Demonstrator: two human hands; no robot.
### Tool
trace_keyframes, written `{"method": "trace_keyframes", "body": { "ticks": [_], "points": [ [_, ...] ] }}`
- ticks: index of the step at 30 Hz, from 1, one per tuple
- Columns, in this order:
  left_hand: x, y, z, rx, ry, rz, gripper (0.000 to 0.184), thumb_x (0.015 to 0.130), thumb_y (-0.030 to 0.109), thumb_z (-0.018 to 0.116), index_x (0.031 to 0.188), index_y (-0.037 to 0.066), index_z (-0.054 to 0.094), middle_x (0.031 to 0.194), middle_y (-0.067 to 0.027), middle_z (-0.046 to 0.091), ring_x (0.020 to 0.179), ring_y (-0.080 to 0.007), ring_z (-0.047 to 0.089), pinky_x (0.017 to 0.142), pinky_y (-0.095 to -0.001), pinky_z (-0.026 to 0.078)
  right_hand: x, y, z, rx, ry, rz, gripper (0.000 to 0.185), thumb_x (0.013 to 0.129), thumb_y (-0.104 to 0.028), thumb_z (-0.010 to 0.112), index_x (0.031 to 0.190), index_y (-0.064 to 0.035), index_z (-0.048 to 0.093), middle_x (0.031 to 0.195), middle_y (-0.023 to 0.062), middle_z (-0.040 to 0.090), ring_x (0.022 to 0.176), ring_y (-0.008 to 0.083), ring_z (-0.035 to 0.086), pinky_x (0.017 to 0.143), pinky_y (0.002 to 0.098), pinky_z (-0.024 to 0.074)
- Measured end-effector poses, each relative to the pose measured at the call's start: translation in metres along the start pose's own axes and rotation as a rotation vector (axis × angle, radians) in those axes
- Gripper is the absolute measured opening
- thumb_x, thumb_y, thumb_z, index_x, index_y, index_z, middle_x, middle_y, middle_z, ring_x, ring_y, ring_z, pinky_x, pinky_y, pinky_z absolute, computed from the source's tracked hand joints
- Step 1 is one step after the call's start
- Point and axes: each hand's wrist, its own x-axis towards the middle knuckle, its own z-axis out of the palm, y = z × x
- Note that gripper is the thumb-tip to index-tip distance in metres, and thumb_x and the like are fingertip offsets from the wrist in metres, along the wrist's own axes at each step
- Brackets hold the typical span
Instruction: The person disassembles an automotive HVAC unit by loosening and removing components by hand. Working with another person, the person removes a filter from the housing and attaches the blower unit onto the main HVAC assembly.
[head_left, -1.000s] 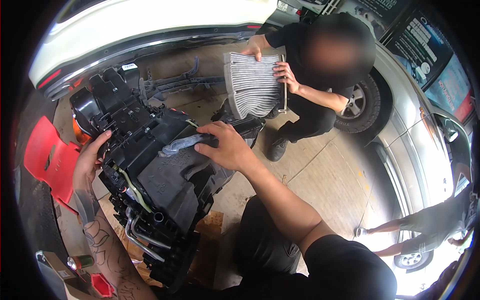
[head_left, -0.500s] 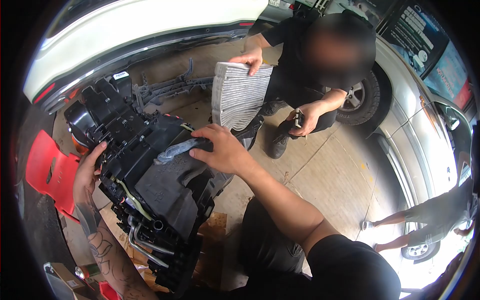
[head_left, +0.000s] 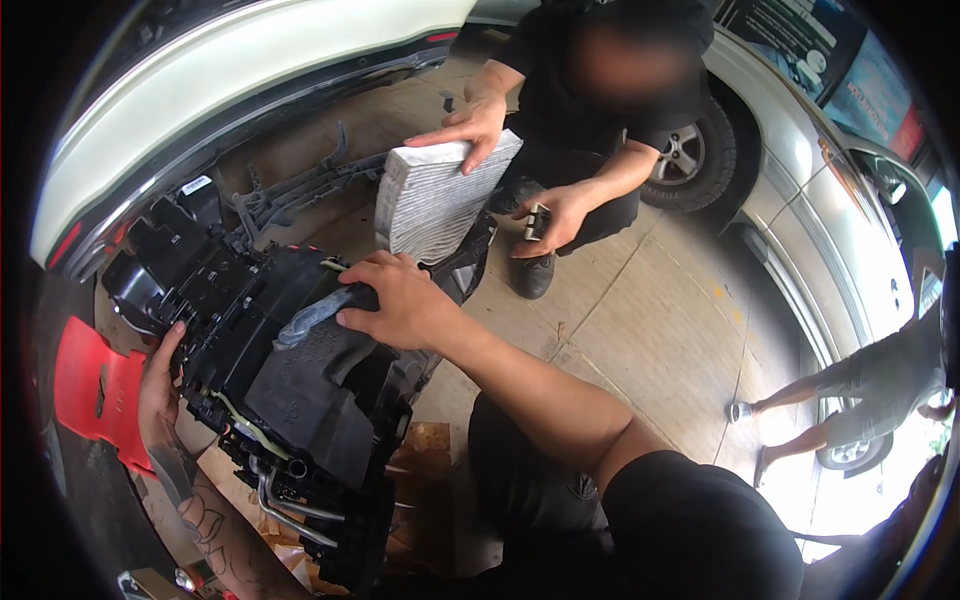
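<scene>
Black boxy plastic housing: over brown cardboard, looks largely assembled | left hand: at its side, grip cannot be told | right hand: on top, thumb and fingers apart, pinch unclear | pale pleated filter: beyond housing, under co-worker's hand, apparently unseated

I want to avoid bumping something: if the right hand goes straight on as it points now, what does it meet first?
Most likely the black unit, just beyond the fingers, though depth is unclear and they might pass above it.
</scene>
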Motion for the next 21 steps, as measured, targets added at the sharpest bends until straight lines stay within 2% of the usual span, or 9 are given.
{"method": "trace_keyframes", "body": {
  "ticks": [3,5,6,8,9,11,15,17,21],
  "points": [
    [-0.001,0.002,0.003,-0.027,0.089,0.024,0.075,0.081,0.065,0.077,0.129,0.009,0.064,0.095,0.0012,0.069,0.081,-0.0117,0.061,0.064,-0.0297,0.041,0.000,-0.001,0.000,0.002,-0.003,0.008,0.053,0.084,-0.037,0.079,0.128,-0.0100,0.067,0.133,0.0154,0.059,0.128,0.0396,0.052,0.106,0.0533,0.0448],
    [0.007,0.001,-0.014,0.048,-0.051,-0.108,0.079,0.082,0.064,0.077,0.135,0.007,0.061,0.106,-0.0026,0.071,0.091,-0.0155,0.065,0.073,-0.0317,0.047,0.000,-0.001,0.000,-0.001,-0.006,0.018,0.054,0.083,-0.037,0.079,0.128,-0.0099,0.067,0.133,0.0156,0.059,0.128,0.0396,0.052,0.105,0.0547,0.0452],
    [0.010,-0.001,-0.018,0.055,-0.058,-0.105,0.079,0.082,0.064,0.077,0.135,0.007,0.061,0.106,-0.0026,0.071,0.091,-0.0155,0.065,0.073,-0.0317,0.047,0.000,-0.001,0.000,-0.004,-0.017,0.025,0.054,0.083,-0.037,0.079,0.128,-0.0098,0.067,0.134,0.0156,0.058,0.128,0.0394,0.051,0.104,0.0556,0.0454],
    [0.012,-0.001,-0.021,0.068,-0.106,-0.154,0.088,0.082,0.064,0.077,0.144,0.005,0.056,0.124,-0.0074,0.068,0.106,-0.0198,0.064,0.086,-0.0334,0.049,0.000,-0.001,0.000,-0.003,-0.021,0.033,0.054,0.083,-0.037,0.079,0.128,-0.0097,0.067,0.134,0.0155,0.058,0.128,0.0392,0.051,0.104,0.0566,0.0457],
    [0.011,0.000,-0.019,0.073,-0.108,-0.150,0.088,0.082,0.064,0.077,0.144,0.005,0.056,0.124,-0.0074,0.068,0.106,-0.0198,0.064,0.086,-0.0334,0.049,0.000,-0.001,0.000,0.000,-0.019,0.025,0.055,0.083,-0.037,0.079,0.128,-0.0098,0.067,0.135,0.0153,0.057,0.128,0.0389,0.051,0.104,0.0564,0.0457],
    [0.006,0.000,-0.013,-0.014,-0.098,-0.086,0.092,0.082,0.064,0.077,0.147,0.004,0.053,0.136,-0.0092,0.063,0.118,-0.0233,0.060,0.099,-0.0368,0.045,-0.001,0.000,0.000,0.005,-0.013,0.017,0.055,0.082,-0.038,0.079,0.128,-0.0099,0.067,0.135,0.0150,0.057,0.128,0.0386,0.050,0.104,0.0562,0.0458],
    [0.009,-0.004,-0.017,-0.020,-0.095,-0.078,0.092,0.081,0.065,0.077,0.146,0.004,0.054,0.138,-0.0091,0.062,0.122,-0.0240,0.057,0.103,-0.0394,0.042,-0.002,-0.004,-0.002,0.012,-0.021,0.030,0.055,0.082,-0.037,0.080,0.128,-0.0101,0.067,0.135,0.0144,0.058,0.128,0.0382,0.050,0.104,0.0553,0.0453],
    [0.005,0.001,-0.017,-0.005,-0.106,-0.155,0.089,0.082,0.063,0.077,0.147,0.006,0.055,0.140,-0.0088,0.062,0.127,-0.0243,0.054,0.106,-0.0419,0.039,-0.001,-0.005,-0.003,0.016,-0.021,0.042,0.056,0.081,-0.037,0.080,0.129,-0.0099,0.067,0.135,0.0143,0.058,0.128,0.0379,0.050,0.105,0.0550,0.0451],
    [0.015,-0.006,-0.025,0.041,-0.111,-0.110,0.088,0.082,0.065,0.076,0.146,0.008,0.056,0.138,-0.0077,0.062,0.125,-0.0246,0.054,0.104,-0.0420,0.039,-0.001,-0.003,-0.001,0.052,-0.020,0.036,0.057,0.079,-0.035,0.083,0.128,-0.0104,0.070,0.130,0.0149,0.057,0.131,0.0367,0.049,0.108,0.0570,0.0435]
  ]
}}
